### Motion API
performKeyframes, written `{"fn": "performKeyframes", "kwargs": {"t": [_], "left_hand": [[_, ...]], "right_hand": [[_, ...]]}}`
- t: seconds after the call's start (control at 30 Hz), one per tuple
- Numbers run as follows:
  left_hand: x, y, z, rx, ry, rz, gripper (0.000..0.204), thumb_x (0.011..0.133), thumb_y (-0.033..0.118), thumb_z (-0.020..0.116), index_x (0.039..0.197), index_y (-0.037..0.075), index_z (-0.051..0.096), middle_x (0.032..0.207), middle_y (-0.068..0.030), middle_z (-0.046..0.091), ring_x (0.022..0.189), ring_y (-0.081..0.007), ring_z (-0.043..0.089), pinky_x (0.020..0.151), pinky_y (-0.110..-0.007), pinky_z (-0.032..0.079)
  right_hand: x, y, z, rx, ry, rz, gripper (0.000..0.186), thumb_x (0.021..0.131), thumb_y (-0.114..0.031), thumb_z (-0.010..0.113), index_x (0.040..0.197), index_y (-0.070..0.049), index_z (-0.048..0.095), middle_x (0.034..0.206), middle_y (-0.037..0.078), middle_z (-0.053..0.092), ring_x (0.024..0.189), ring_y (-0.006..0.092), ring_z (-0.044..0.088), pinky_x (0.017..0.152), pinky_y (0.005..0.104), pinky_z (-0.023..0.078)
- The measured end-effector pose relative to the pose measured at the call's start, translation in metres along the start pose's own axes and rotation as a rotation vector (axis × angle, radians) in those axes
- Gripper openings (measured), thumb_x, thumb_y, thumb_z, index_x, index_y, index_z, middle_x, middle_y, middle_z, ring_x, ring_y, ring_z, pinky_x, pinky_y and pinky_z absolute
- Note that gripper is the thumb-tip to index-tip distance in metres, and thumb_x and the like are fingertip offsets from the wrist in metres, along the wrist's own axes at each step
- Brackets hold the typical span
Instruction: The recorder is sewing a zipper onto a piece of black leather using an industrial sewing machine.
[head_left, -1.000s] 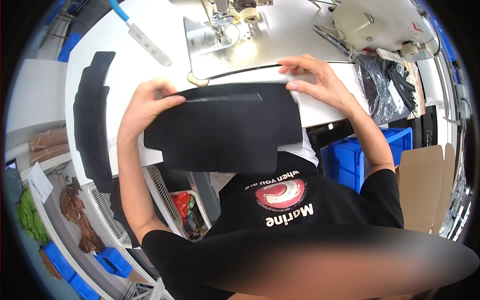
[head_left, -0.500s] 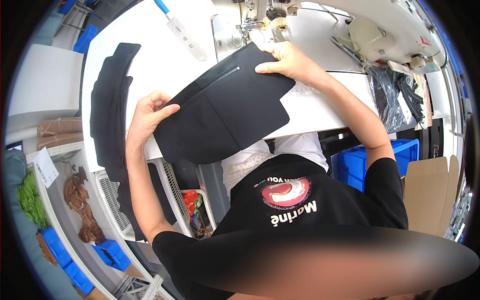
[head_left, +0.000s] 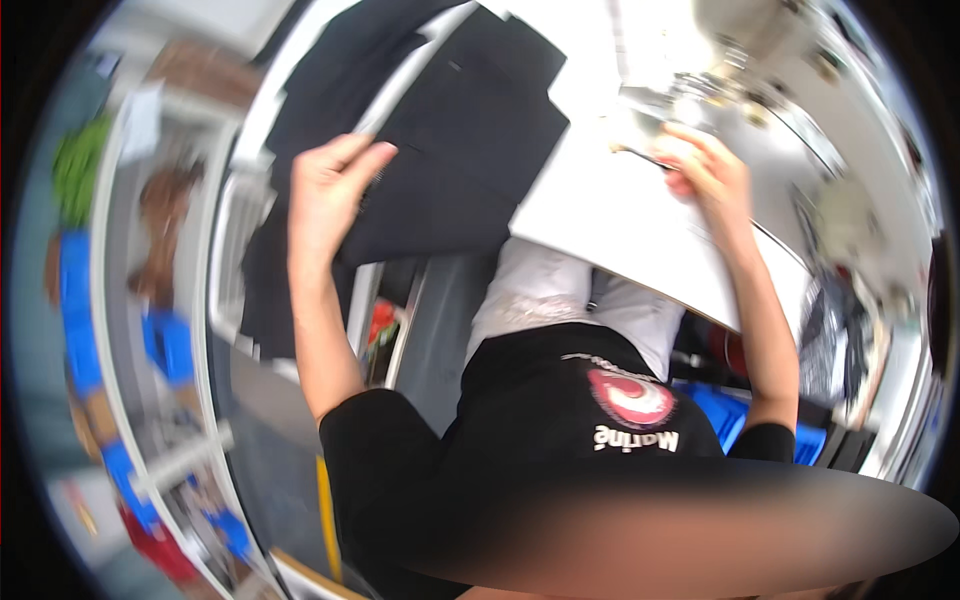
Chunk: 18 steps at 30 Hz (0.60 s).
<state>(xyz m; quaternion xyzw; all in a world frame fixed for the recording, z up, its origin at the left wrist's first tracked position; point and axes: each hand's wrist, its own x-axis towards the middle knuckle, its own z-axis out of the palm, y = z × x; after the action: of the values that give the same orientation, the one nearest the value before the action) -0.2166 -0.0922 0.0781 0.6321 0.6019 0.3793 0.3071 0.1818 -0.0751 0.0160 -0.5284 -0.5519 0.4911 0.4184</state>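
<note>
A black fabric panel [head_left: 470, 140] lies across the left part of the white table [head_left: 600, 215], its lower edge hanging past the front. Along the panel's left edge, my left hand [head_left: 335, 185] pinches the cloth between thumb and fingers. To the right, my right hand [head_left: 710, 170] is closed on a small thin dark tool [head_left: 640, 154] with a pale tip; blur hides its exact kind. This hand is just in front of the sewing machine [head_left: 705, 95], apart from the panel. More black fabric pieces [head_left: 335, 85] are piled left of the panel.
Left of the table, a white shelf [head_left: 108, 260] holds brown bundles and blue bins [head_left: 165, 345]. A blue crate [head_left: 712, 408] is under the table at right. Clear plastic packaging [head_left: 835, 335] lies at the table's right end.
My right hand has let go of the panel and now grips a small tool near the machine. The panel has shifted left with my left hand; the view has turned.
</note>
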Motion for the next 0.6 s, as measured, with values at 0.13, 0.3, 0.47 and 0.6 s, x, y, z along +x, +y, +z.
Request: {"fn": "performKeyframes", "kwargs": {"t": [0.13,0.3,0.47,0.6], "left_hand": [[-0.090,-0.059,-0.125,-0.126,0.404,-0.298,0.019,0.085,0.009,0.071,0.069,0.005,0.061,0.066,0.0072,0.054,0.058,0.0002,0.044,0.050,-0.020,0.033],[-0.227,-0.198,-0.254,0.180,0.626,-0.769,0.038,0.077,0.025,0.079,0.103,-0.001,0.068,0.098,-0.0110,0.070,0.088,-0.0215,0.065,0.079,-0.032,0.050],[-0.080,-0.195,-0.184,0.888,0.553,-0.028,0.043,0.080,0.026,0.072,0.113,0.001,0.065,0.112,-0.0184,0.065,0.109,-0.0353,0.058,0.097,-0.042,0.041],[0.089,-0.082,-0.073,0.627,0.317,0.548,0.013,0.084,0.015,0.064,0.091,0.005,0.069,0.096,-0.0101,0.069,0.101,-0.0324,0.060,0.094,-0.041,0.042]], "right_hand": [[-0.005,0.005,0.004,0.022,-0.002,-0.076,0.036,0.093,-0.013,0.057,0.128,-0.003,0.055,0.095,0.007,0.070,0.065,0.0018,0.055,0.057,0.0143,0.042],[-0.005,-0.001,0.013,0.015,-0.060,-0.124,0.033,0.096,-0.015,0.055,0.127,-0.003,0.055,0.097,0.006,0.069,0.067,0.0012,0.054,0.057,0.0139,0.040],[0.000,0.008,0.002,-0.003,0.044,-0.160,0.029,0.096,-0.013,0.054,0.123,-0.002,0.057,0.094,0.005,0.068,0.066,0.0014,0.052,0.057,0.0146,0.039],[0.001,0.011,-0.003,-0.060,0.103,-0.139,0.026,0.096,-0.012,0.054,0.120,-0.003,0.059,0.091,0.005,0.069,0.066,0.0026,0.053,0.058,0.0166,0.041]]}}
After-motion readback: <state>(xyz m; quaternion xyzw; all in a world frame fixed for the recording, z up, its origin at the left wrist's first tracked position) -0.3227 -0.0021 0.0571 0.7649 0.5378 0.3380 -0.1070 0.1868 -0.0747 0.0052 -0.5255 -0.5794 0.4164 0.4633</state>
